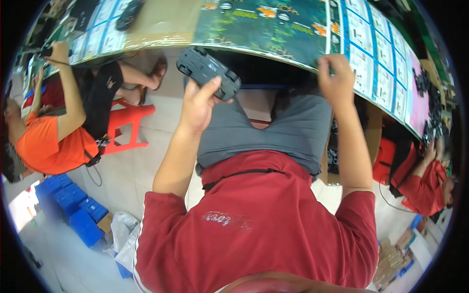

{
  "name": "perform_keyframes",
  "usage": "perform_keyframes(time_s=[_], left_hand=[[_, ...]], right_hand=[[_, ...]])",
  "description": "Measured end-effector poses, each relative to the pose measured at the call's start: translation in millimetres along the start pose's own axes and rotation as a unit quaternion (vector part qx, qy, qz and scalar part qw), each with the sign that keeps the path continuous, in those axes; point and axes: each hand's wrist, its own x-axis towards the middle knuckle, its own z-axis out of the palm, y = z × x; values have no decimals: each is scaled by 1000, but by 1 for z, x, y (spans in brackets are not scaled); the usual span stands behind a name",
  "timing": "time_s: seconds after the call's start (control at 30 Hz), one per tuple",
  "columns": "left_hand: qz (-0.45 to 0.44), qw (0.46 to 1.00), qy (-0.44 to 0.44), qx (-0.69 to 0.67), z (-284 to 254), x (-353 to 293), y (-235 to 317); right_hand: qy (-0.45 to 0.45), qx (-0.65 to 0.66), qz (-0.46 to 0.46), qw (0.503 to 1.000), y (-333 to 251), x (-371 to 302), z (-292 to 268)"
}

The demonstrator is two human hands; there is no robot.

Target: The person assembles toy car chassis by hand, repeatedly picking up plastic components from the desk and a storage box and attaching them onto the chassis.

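Observation:
My left hand [199,103] grips a black toy car chassis [207,72], its flat underside with moulded details turned up. The chassis is in front of the table's near edge, above my lap. My right hand [337,80] is over the table's front edge with fingers curled toward the thumb. Whatever the right fingertips may pinch is too small or hidden to make out. The hands are well apart. Under the right hand lies a dark green printed mat [264,29] that covers part of the tabletop.
Another dark toy car [130,14] lies on the table, far left. Printed sheets [373,53] cover the right side, with small black parts [435,105] beyond. A person in orange [56,146] sits left near a red stool [126,127]; another person in red [425,188] is right. Blue bins [73,202] stand lower left.

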Motion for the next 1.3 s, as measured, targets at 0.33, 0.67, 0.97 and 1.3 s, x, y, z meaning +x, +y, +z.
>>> perform_keyframes(time_s=[0.33,0.67,0.97,1.3], left_hand=[[133,943,241,185,-122,45,132],[-4,875,335,348,-287,156,256],[-33,870,319,374,-292,242,252],[346,519,411,665,-224,144,138]], right_hand=[[25,-184,80,979,51,22,1],[10,-172,113,979,45,27,4],[18,-179,121,976,46,20,-1],[104,-155,96,978,63,10,4]])
